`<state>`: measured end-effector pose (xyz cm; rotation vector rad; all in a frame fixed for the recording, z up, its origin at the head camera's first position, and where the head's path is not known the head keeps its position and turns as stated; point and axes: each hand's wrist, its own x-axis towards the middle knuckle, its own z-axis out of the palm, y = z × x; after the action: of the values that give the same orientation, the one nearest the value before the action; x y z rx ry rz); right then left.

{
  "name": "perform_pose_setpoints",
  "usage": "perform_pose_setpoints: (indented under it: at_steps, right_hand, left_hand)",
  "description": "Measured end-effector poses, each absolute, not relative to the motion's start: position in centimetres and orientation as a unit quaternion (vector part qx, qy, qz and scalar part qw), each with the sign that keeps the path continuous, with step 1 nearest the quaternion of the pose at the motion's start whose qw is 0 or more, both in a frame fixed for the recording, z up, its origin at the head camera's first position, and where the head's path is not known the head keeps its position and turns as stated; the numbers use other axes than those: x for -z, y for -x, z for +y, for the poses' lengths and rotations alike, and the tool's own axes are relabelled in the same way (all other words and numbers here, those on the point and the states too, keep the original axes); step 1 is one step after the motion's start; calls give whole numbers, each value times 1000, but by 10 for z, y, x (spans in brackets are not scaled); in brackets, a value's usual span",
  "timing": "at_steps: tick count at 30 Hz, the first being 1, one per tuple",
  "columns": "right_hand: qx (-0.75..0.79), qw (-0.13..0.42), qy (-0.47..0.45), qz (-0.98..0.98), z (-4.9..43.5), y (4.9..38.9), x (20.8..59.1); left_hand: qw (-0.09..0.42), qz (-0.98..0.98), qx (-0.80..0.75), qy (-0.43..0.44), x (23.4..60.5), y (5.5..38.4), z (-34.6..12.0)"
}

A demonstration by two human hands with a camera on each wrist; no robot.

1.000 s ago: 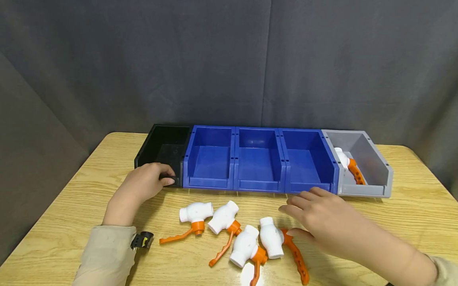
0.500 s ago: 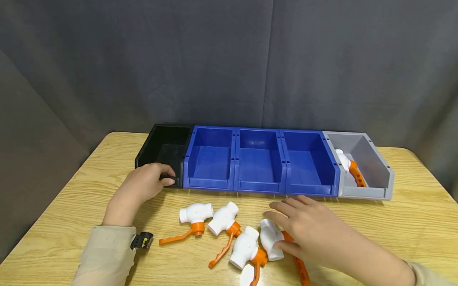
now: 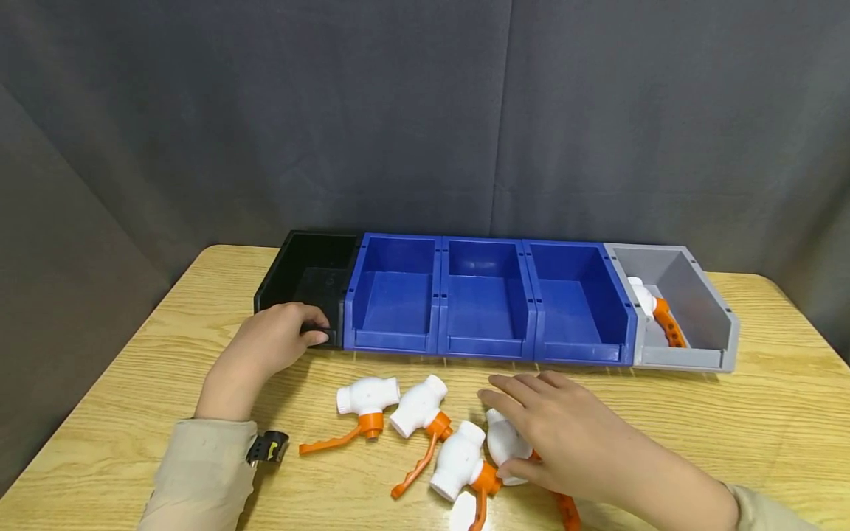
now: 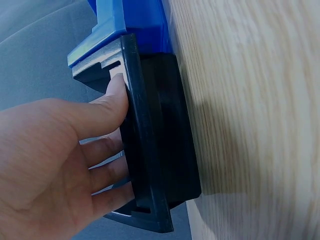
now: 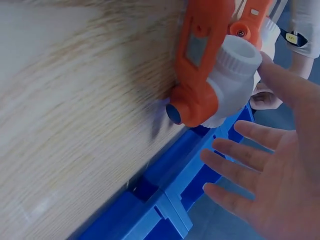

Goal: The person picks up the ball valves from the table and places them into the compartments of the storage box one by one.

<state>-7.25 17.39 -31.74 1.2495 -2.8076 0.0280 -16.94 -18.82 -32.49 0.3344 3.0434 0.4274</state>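
Note:
My left hand (image 3: 268,343) grips the front lip of the black bin (image 3: 317,284), the thumb in front and the fingers over the edge, as the left wrist view shows. My right hand (image 3: 564,435) hovers over the rightmost ball valve (image 3: 506,442), a white body with an orange handle. In the right wrist view the thumb reaches that valve's white end (image 5: 240,55), while the other fingers extend past it, spread and not closed round it. From the head view, the hand covers part of this valve's handle.
Three more white ball valves with orange handles lie to the left, such as the leftmost valve (image 3: 368,398). Three blue bins (image 3: 481,345) stand between the black bin and a grey bin (image 3: 684,359), which holds one valve (image 3: 664,317). A dark curtain (image 3: 425,118) hangs behind.
My right hand has moved left and toward me, down over the rightmost valve. The left hand has kept its grip on the black bin, and the valves lie as before.

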Motion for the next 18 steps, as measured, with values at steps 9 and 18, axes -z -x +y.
perform_pose_setpoints:
  at_steps: [9,18]
  right_hand:
    - [-9,-20,-401,-916,171,71,321]
    - [-7,-44,-395,-918,170,69,328]
  left_hand:
    - [24,984,-137,-110,326,169,-189]
    - [28,984,-138,-107,326,170,-189]
